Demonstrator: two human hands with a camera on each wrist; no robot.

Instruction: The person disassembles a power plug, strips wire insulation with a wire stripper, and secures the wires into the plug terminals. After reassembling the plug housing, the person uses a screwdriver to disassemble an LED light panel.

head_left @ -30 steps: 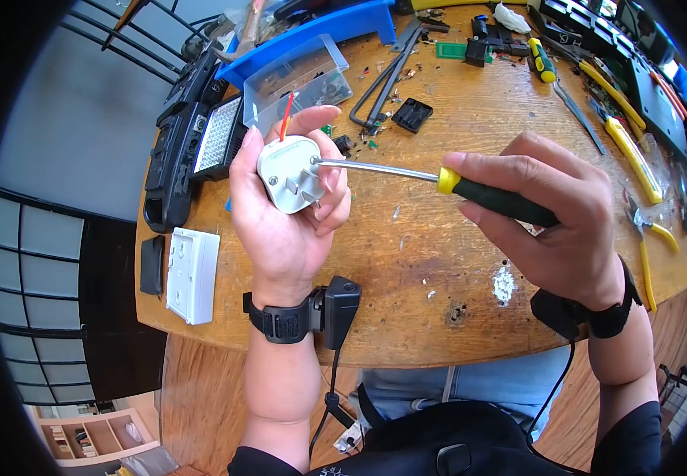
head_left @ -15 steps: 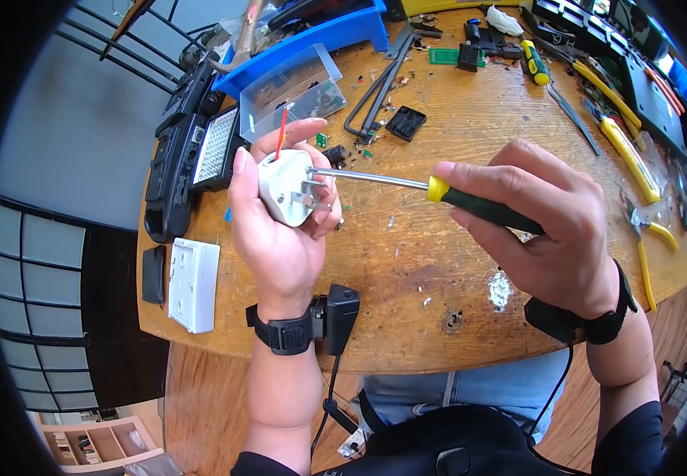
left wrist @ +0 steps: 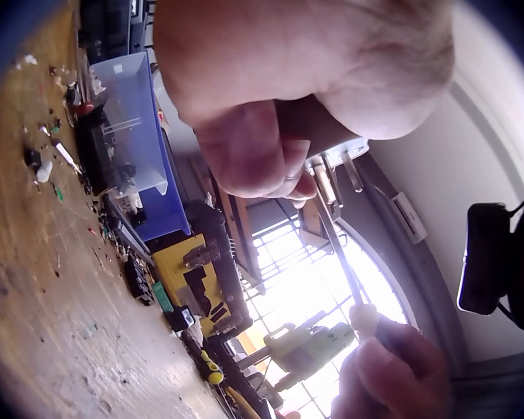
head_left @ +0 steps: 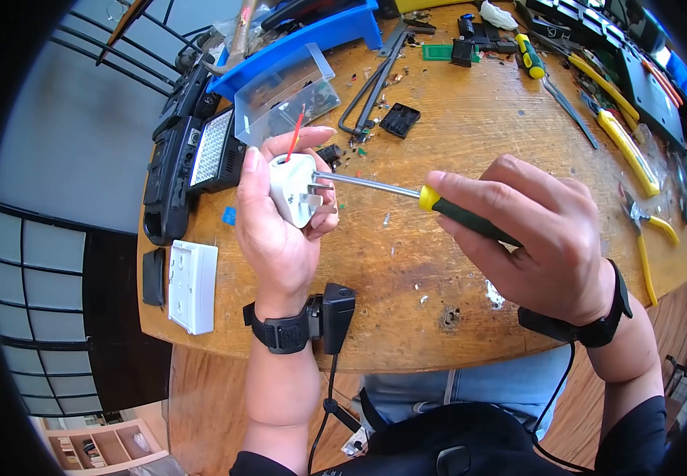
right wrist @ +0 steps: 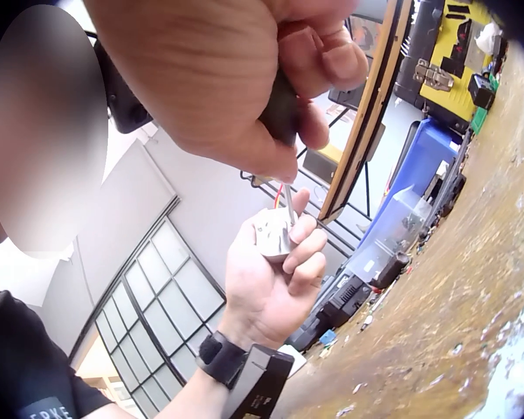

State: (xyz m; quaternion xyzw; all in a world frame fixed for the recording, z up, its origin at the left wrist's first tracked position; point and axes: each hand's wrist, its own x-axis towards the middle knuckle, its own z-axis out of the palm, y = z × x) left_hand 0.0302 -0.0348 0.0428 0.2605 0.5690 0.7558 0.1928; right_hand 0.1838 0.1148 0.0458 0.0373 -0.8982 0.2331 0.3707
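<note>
My left hand [head_left: 280, 238] grips a white three-pin plug [head_left: 289, 190] above the table, with its metal pins facing right. A short red wire [head_left: 296, 136] sticks up out of the plug's top. Between fingers and thumb, my right hand [head_left: 530, 238] holds a screwdriver [head_left: 470, 218] with a dark green and yellow handle. Its steel shaft [head_left: 371, 184] runs left, the tip right at the screw beside the upper pin. In the left wrist view the plug's pins [left wrist: 349, 170] show past the fingers, which hide much of the body.
A white plastic housing [head_left: 193, 287] lies at the table's left edge. Behind the left hand are a clear tray [head_left: 280, 95], a blue bin [head_left: 304, 40] and an LED light panel [head_left: 213, 151]. Yellow-handled pliers [head_left: 641, 238] and a yellow cutter knife [head_left: 627, 151] lie at right.
The plug has turned so that its pins point more to the right. My right hand and the screwdriver have shifted slightly left, the tip staying at the same screw.
</note>
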